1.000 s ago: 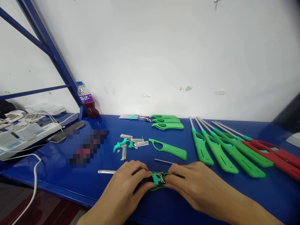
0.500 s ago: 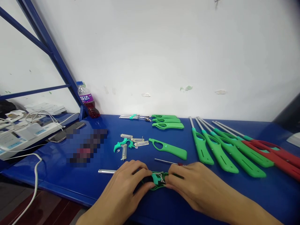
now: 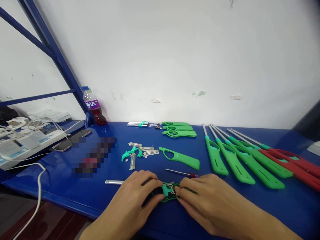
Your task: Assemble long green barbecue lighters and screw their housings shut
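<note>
An opened green utility lighter (image 3: 163, 200) lies at the table's front, its teal trigger (image 3: 165, 190) and a thin pale wire showing inside. My left hand (image 3: 135, 196) is closed around its front half, and the metal tube (image 3: 113, 182) sticks out beyond to the left. With fingers pinched, my right hand (image 3: 205, 196) grips the rear half of the casing beside the wire; its fingertips partly hide the inside. Just behind the right hand lies a small screwdriver (image 3: 178, 172) with a red handle. A loose green casing half (image 3: 181, 158) rests farther back.
Teal triggers (image 3: 128, 154) and clear fuel tanks (image 3: 133, 161) lie left of centre. Behind are metal tubes (image 3: 137, 124) and several green casings (image 3: 179, 133). Whole green lighters (image 3: 240, 166) and red ones (image 3: 295, 166) fan out right. A bottle (image 3: 93, 106) and phone (image 3: 72, 140) are left.
My right hand has shifted slightly, uncovering more of the screwdriver's red handle. Its fingertips have moved a little on the casing by the wire; my left hand keeps its hold.
</note>
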